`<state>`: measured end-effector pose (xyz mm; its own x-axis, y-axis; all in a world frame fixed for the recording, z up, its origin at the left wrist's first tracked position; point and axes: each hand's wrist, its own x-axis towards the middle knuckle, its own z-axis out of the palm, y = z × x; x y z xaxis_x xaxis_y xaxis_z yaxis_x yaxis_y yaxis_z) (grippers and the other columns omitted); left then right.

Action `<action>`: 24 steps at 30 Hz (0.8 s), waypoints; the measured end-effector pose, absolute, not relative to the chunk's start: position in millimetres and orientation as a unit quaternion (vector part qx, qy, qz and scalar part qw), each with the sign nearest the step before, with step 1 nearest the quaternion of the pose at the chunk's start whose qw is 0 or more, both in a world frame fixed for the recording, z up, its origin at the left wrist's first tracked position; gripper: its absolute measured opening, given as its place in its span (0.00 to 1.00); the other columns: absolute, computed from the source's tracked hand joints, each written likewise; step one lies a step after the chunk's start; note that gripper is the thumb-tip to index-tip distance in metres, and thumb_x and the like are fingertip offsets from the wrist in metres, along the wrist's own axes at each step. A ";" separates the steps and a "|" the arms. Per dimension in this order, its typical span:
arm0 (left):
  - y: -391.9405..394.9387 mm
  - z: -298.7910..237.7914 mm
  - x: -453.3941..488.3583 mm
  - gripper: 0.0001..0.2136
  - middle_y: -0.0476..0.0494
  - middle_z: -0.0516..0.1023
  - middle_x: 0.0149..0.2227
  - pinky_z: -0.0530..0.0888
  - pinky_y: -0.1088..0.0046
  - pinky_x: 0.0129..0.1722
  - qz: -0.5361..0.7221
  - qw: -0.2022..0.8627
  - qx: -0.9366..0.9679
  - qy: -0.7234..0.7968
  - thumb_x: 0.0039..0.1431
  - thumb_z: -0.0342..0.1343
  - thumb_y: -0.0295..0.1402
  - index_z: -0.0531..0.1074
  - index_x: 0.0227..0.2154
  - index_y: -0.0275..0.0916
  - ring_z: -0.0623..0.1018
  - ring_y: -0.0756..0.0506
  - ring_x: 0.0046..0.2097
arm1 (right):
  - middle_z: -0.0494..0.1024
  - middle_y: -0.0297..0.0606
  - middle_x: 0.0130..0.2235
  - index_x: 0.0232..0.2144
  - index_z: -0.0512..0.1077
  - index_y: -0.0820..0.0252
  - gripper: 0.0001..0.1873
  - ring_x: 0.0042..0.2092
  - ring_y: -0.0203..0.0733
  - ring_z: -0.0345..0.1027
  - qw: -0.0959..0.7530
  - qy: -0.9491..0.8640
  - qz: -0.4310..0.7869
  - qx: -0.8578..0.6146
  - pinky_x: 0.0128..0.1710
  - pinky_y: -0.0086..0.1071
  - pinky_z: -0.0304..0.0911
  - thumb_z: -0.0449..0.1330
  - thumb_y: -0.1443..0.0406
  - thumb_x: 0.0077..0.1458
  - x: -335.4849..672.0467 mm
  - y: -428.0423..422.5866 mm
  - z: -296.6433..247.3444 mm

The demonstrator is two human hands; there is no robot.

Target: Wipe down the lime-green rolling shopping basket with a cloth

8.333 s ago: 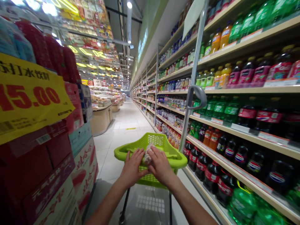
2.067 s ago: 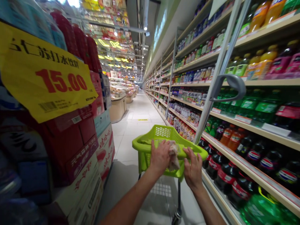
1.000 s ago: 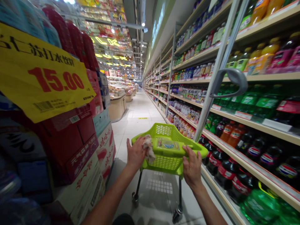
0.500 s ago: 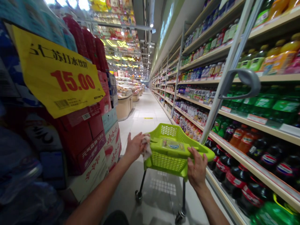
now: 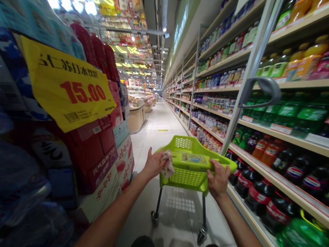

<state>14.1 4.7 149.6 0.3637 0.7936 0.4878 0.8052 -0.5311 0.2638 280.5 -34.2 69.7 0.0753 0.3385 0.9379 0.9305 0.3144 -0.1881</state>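
A lime-green shopping cart [image 5: 190, 178] with a perforated basket stands in the aisle before me on dark legs with casters. My left hand [image 5: 155, 163] is closed on a crumpled, pale patterned cloth [image 5: 168, 165], which rests against the cart's handle bar at its left part. On the right part of the bar, my right hand [image 5: 218, 178] is closed with fingers bent over the edge. Between the hands, a clear label panel [image 5: 194, 159] is set into the bar.
Drink shelves [image 5: 277, 128] run along the right, with a grey handle [image 5: 263, 91] jutting from an upright post. Stacked drink cartons [image 5: 102, 147] and a yellow price sign [image 5: 72, 85] crowd the left. A white tiled aisle [image 5: 161, 116] stretches ahead past wooden display bins [image 5: 137, 118].
My left hand and the cloth have slid right along the handle bar. The right hand has shifted slightly right with the cart and still grips it.
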 end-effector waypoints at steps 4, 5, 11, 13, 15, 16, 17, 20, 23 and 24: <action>-19.0 147.0 37.4 0.09 0.49 0.76 0.35 0.46 0.50 0.58 -0.306 -0.005 -0.831 -0.465 0.54 0.43 0.28 0.67 0.32 0.41 0.75 0.46 0.40 | 0.73 0.44 0.42 0.45 0.65 0.62 0.20 0.45 0.47 0.65 0.505 -0.616 -0.273 -0.539 0.54 0.51 0.43 0.42 0.59 0.56 312.6 -21.0 72.4; -26.4 146.8 43.9 0.09 0.49 0.76 0.37 0.45 0.50 0.59 -0.311 -0.020 -0.833 -0.457 0.52 0.44 0.27 0.68 0.34 0.41 0.74 0.46 0.42 | 0.74 0.44 0.42 0.44 0.66 0.62 0.20 0.45 0.48 0.65 0.495 -0.617 -0.265 -0.552 0.53 0.51 0.43 0.41 0.59 0.56 318.5 -19.6 75.2; -44.3 146.7 47.1 0.17 0.46 0.74 0.47 0.41 0.50 0.59 -0.315 -0.062 -0.843 -0.432 0.48 0.47 0.24 0.68 0.42 0.44 0.69 0.44 0.51 | 0.72 0.42 0.48 0.42 0.68 0.59 0.17 0.53 0.47 0.59 0.472 -0.673 -0.210 -0.529 0.55 0.49 0.43 0.43 0.62 0.57 285.0 -45.4 93.5; -35.1 140.2 35.0 0.17 0.46 0.74 0.47 0.43 0.47 0.58 -0.326 -0.054 -0.810 -0.485 0.48 0.46 0.23 0.68 0.41 0.44 0.69 0.43 0.51 | 0.73 0.39 0.46 0.41 0.68 0.58 0.16 0.54 0.46 0.58 0.467 -0.705 -0.191 -0.499 0.56 0.49 0.41 0.44 0.64 0.56 264.4 -57.1 93.2; -26.3 131.1 28.5 0.18 0.46 0.74 0.47 0.45 0.45 0.57 -0.330 -0.067 -0.781 -0.526 0.48 0.45 0.23 0.68 0.41 0.44 0.70 0.43 0.51 | 0.74 0.39 0.44 0.40 0.69 0.57 0.16 0.55 0.47 0.57 0.482 -0.695 -0.186 -0.500 0.56 0.52 0.39 0.44 0.65 0.56 253.5 -64.0 90.9; -24.6 126.8 30.1 0.18 0.46 0.73 0.48 0.47 0.45 0.57 -0.339 -0.078 -0.772 -0.531 0.49 0.45 0.23 0.68 0.42 0.44 0.69 0.43 0.51 | 0.74 0.39 0.44 0.39 0.69 0.58 0.16 0.55 0.48 0.56 0.494 -0.682 -0.185 -0.507 0.56 0.53 0.39 0.44 0.65 0.56 252.2 -65.9 89.7; -25.3 123.3 35.6 0.18 0.45 0.73 0.49 0.48 0.46 0.57 -0.356 -0.089 -0.769 -0.524 0.49 0.45 0.24 0.67 0.44 0.44 0.69 0.43 0.52 | 0.74 0.39 0.44 0.39 0.70 0.58 0.16 0.55 0.48 0.56 0.503 -0.671 -0.184 -0.513 0.56 0.54 0.39 0.43 0.65 0.57 252.7 -67.4 88.9; -40.4 119.0 69.8 0.19 0.44 0.70 0.51 0.48 0.51 0.58 -0.407 -0.111 -0.794 -0.437 0.52 0.44 0.26 0.65 0.47 0.42 0.67 0.45 0.53 | 0.72 0.42 0.46 0.39 0.69 0.60 0.17 0.56 0.49 0.56 0.514 -0.652 -0.180 -0.528 0.54 0.54 0.44 0.42 0.64 0.57 257.6 -74.0 87.9; -56.4 115.3 101.0 0.17 0.45 0.72 0.49 0.43 0.52 0.60 -0.408 -0.134 -0.836 -0.343 0.53 0.44 0.28 0.66 0.47 0.42 0.69 0.45 0.52 | 0.70 0.44 0.49 0.42 0.68 0.61 0.17 0.56 0.49 0.56 0.518 -0.646 -0.179 -0.532 0.54 0.52 0.47 0.43 0.64 0.57 260.0 -86.1 86.5; -57.2 111.7 104.3 0.17 0.45 0.73 0.49 0.42 0.51 0.60 -0.407 -0.132 -0.843 -0.326 0.54 0.44 0.28 0.66 0.47 0.42 0.69 0.45 0.52 | 0.70 0.44 0.49 0.43 0.67 0.61 0.17 0.55 0.48 0.57 0.520 -0.647 -0.179 -0.529 0.54 0.51 0.48 0.43 0.65 0.57 261.4 -90.1 85.7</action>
